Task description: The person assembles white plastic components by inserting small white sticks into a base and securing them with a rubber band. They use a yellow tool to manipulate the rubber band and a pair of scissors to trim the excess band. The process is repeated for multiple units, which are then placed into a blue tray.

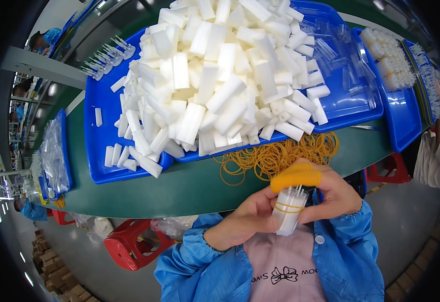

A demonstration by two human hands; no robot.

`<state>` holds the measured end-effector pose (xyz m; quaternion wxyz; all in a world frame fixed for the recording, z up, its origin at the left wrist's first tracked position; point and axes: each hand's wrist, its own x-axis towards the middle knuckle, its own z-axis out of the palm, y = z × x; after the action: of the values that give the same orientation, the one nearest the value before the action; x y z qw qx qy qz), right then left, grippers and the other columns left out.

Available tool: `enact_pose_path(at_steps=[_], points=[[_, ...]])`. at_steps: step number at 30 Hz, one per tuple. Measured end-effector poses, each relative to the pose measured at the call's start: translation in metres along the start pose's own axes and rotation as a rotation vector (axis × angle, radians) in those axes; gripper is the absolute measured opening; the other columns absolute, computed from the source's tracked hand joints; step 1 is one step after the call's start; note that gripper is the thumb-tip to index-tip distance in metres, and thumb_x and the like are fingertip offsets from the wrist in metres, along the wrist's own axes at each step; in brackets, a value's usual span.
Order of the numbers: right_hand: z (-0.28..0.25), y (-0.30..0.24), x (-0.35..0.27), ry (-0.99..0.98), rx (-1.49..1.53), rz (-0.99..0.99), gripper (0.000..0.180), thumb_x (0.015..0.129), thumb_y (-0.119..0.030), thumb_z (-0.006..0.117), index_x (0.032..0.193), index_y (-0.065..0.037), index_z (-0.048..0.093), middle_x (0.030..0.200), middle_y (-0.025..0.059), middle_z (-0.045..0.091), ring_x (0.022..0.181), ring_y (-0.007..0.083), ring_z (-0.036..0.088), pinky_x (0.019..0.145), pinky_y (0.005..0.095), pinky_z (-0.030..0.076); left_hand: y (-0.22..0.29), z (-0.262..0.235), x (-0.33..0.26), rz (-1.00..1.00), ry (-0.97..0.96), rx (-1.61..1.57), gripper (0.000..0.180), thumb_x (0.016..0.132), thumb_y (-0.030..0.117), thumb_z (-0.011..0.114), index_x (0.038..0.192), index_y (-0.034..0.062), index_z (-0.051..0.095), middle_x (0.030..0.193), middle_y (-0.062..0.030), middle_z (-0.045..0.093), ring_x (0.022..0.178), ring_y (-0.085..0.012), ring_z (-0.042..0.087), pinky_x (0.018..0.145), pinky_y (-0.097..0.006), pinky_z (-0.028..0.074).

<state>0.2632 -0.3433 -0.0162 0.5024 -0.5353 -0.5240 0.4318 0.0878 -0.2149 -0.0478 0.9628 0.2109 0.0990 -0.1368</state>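
Close to my chest, my left hand [252,216] and my right hand [335,194] grip a clear plastic case [289,209] from both sides. White foam fills it, and a yellow rubber band circles its middle. Thin white sticks show at its upper end, under fingers wearing yellow finger cots [295,177]. Just beyond my hands lies a loose pile of yellow rubber bands [280,153] on the green table [205,189]. Past it rises a big heap of white foam blocks [215,75], spilling over blue trays [96,146].
Clear plastic cases [338,55] lie in the blue tray at the far right. Bundled white pieces [388,58] stand beyond. White brush-like pieces [109,58] stand at the far left. A bag of clear plastic [56,156] and red stools [132,244] are around the table. Other people sit at far left.
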Motion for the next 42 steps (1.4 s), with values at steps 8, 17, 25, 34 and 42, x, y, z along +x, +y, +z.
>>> enact_pose_path(at_steps=[8, 17, 25, 34, 42], points=[[0.022, -0.008, -0.015, 0.350, -0.113, -0.076, 0.047, 0.062, -0.021, 0.084, 0.101, -0.007, 0.061, 0.105, 0.0134, 0.058, 0.094, 0.0280, 0.058, 0.080, 0.0356, 0.046, -0.005, 0.001, -0.012, 0.500, 0.240, 0.507, 0.058, 0.076, 0.002, 0.072, 0.127, -0.0012, 0.045, 0.127, -0.0125, 0.047, 0.115, -0.0227, 0.051, 0.093, -0.035, 0.047], [0.028, 0.001, -0.018, 0.401, 0.065, -0.168, 0.044, 0.063, -0.020, 0.084, 0.097, -0.006, 0.061, 0.105, 0.0149, 0.058, 0.091, 0.0269, 0.059, 0.076, 0.0331, 0.047, 0.008, 0.005, -0.022, 0.863, 0.280, 1.421, 0.065, 0.069, 0.010, 0.079, 0.126, -0.0031, 0.049, 0.126, -0.0173, 0.046, 0.104, -0.0236, 0.058, 0.085, -0.034, 0.050], [0.046, -0.004, -0.022, 0.590, -0.390, -0.263, 0.058, 0.058, -0.024, 0.086, 0.105, -0.006, 0.057, 0.107, 0.0167, 0.057, 0.086, 0.0281, 0.060, 0.071, 0.0343, 0.050, 0.011, 0.006, -0.015, 0.554, 0.171, 0.571, 0.059, 0.078, 0.003, 0.069, 0.130, -0.0014, 0.041, 0.118, -0.0103, 0.046, 0.109, -0.0178, 0.052, 0.093, -0.030, 0.043], [0.056, -0.019, -0.002, 0.572, -0.751, -0.175, 0.066, 0.060, -0.027, 0.083, 0.117, -0.007, 0.056, 0.116, 0.0153, 0.051, 0.109, 0.0369, 0.048, 0.087, 0.0449, 0.043, 0.014, 0.024, -0.005, 0.384, 0.206, 0.362, 0.071, 0.078, -0.008, 0.062, 0.139, -0.0004, 0.026, 0.122, -0.0075, 0.038, 0.120, -0.0178, 0.045, 0.098, -0.030, 0.039], [0.050, -0.022, 0.003, 0.538, -0.837, -0.138, 0.058, 0.058, -0.029, 0.081, 0.109, -0.009, 0.063, 0.115, 0.0139, 0.050, 0.109, 0.0368, 0.046, 0.088, 0.0474, 0.040, 0.022, 0.022, -0.003, 0.391, 0.166, 0.257, 0.064, 0.084, 0.004, 0.063, 0.139, 0.0000, 0.030, 0.133, -0.0072, 0.038, 0.121, -0.0166, 0.043, 0.099, -0.028, 0.037]])
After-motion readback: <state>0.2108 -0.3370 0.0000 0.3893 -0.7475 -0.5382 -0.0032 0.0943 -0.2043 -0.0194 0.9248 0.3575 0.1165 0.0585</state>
